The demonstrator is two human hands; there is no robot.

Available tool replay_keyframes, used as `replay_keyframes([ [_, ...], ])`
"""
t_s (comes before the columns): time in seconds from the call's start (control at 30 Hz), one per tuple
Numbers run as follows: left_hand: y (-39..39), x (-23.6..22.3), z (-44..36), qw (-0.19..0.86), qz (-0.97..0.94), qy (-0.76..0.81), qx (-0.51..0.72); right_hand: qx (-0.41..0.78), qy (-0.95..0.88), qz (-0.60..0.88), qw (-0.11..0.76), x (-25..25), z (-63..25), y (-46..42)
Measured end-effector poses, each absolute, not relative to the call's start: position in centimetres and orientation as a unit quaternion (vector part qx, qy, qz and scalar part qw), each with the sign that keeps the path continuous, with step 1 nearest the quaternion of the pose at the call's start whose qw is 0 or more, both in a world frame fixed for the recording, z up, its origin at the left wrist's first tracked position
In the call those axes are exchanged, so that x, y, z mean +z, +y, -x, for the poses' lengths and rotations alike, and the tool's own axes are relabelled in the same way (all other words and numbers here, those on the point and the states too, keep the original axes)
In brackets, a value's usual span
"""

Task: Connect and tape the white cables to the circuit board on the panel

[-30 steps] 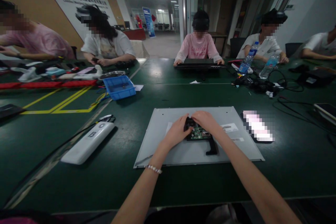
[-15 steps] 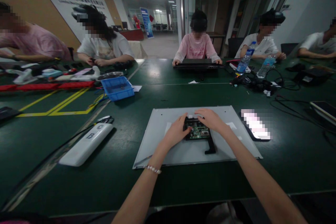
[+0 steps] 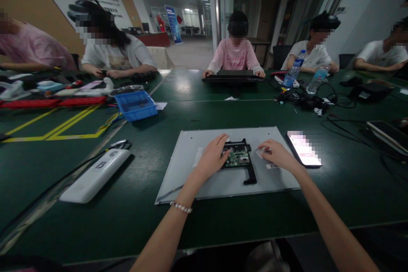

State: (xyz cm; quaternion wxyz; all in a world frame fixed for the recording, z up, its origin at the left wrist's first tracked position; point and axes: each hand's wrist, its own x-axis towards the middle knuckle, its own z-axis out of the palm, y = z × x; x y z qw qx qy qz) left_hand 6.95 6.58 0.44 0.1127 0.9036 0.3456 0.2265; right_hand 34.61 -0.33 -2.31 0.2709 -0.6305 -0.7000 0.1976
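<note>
A flat grey panel (image 3: 183, 178) lies on the table in front of me. On it rests a black bracket (image 3: 250, 176) around a green circuit board (image 3: 237, 158). My left hand (image 3: 213, 157) lies over the left side of the bracket, fingers stretched forward and thumb at the board's edge; it hides that side. To the right of the bracket, my right hand (image 3: 276, 153) is closed in a pinch just above the panel. A small whitish piece (image 3: 260, 151) shows at its fingertips, too blurred to name.
A phone with a lit screen (image 3: 302, 148) lies right of the panel. At left are a white oblong device (image 3: 95, 176) with a cable and a blue bin (image 3: 135, 106). Water bottles (image 3: 295, 70) and cables stand far right. Several people sit across the table.
My right hand has moved from the bracket's top edge to its right, now pinching a small whitish piece. My left hand stays at the bracket. The view has shifted slightly.
</note>
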Motion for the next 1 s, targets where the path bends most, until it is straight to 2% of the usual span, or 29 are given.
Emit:
replay_keyframes([
  [0.33,8.3,0.0,-8.3,0.046,-0.909,0.374,0.179,0.174,-0.68,0.635,0.323,-2.9,-32.9,-0.7],
  [0.53,9.3,0.1,-9.9,-0.017,-0.912,0.394,0.113,0.165,-0.685,0.637,0.314,-3.1,-32.9,-0.8],
  [1.0,9.4,1.2,-10.5,-0.067,-0.915,0.382,0.115,0.157,-0.695,0.629,0.312,-3.1,-32.9,-1.0],
])
